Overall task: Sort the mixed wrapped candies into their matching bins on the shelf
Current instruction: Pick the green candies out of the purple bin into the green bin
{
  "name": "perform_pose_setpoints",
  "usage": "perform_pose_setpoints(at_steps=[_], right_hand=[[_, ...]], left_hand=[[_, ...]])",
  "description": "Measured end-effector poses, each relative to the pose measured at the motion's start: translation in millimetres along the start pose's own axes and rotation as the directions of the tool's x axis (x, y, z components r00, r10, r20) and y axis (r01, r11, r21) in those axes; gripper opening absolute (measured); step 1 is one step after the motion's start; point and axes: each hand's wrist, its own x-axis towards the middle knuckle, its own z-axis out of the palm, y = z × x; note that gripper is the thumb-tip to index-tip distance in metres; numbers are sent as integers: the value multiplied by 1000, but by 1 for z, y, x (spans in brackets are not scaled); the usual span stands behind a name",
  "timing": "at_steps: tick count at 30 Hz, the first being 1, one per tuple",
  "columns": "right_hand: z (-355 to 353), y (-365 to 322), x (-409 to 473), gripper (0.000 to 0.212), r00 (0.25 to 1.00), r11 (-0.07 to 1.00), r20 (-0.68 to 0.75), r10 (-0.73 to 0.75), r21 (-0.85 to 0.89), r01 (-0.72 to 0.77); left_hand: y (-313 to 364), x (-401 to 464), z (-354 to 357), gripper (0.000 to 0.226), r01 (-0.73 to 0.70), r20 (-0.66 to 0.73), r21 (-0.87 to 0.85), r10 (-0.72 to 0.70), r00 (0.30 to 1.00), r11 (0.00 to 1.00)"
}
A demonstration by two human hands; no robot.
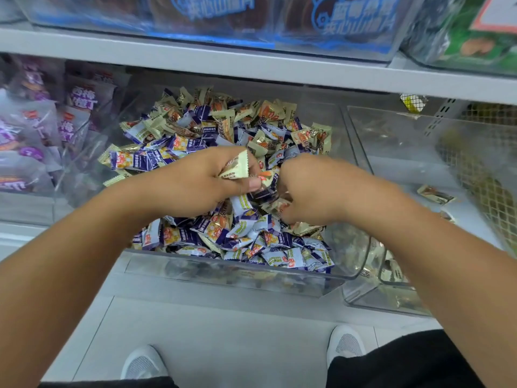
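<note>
While the right hand (310,189) digs curled into the pile, the left hand (201,180) pinches a cream candy (237,166), corner pointing up.

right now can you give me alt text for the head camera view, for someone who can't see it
Two bare hands dig into a clear bin heaped with mixed cream and purple wrapped candies; the left hand clutches cream-wrapped candies, the right hand is curled into the pile. A nearly empty clear bin sits to the right.

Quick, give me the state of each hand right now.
Left hand: closed, holding cream-wrapped candies.
Right hand: curled down in the mixed candy pile; cannot tell what it grips.
</note>
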Motion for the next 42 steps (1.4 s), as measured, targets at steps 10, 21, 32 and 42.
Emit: perform_pose_setpoints(at_steps=[10, 21, 32, 42], right_hand=[[-10, 16, -7, 35, 996, 967, 4, -84, 241, 81], [-8, 3, -12, 32, 974, 993, 222, 34, -117, -8], [6, 0, -2, 28, 947, 975, 313, -71, -177, 131], [-30, 44, -59, 18, 952, 792, -173, -251, 529, 305]], left_hand=[[6, 7, -3, 16, 31, -260, -393, -144, 955, 919], [5, 5, -1, 23, 135, -121, -435, -206, 971, 890], [8, 5, 1, 14, 286, 1, -468, -323, 946, 836], [30, -2, 11, 21, 203, 51, -476, -203, 978, 856]])
